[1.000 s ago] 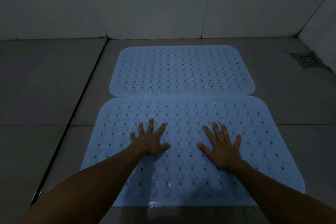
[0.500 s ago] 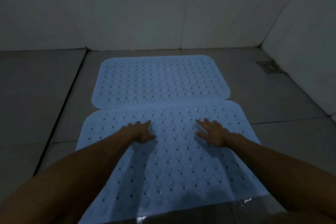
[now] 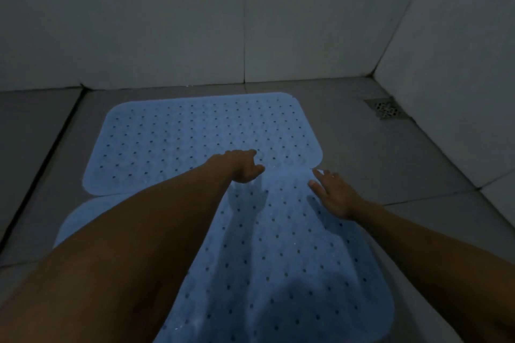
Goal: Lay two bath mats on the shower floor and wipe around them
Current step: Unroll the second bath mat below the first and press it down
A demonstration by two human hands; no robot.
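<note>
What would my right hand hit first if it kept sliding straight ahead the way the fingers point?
Probably the far bath mat: the right hand points forward and slightly left over the near bath mat, toward their meeting edges. Depth is hard to judge.

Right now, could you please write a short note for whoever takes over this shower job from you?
Left hand: over the seam between the mats, fingers loosely curled, holding nothing; contact with the mat cannot be told.
Right hand: fingers straight, at the near mat's far right corner, holding nothing.
Far mat lies flat by the back wall; near mat lies flat in front of it, their edges meeting.
Floor drain sits uncovered in the right corner.
Done: both mats laid.
Left: wipe the floor around them; no cloth is in view.
</note>
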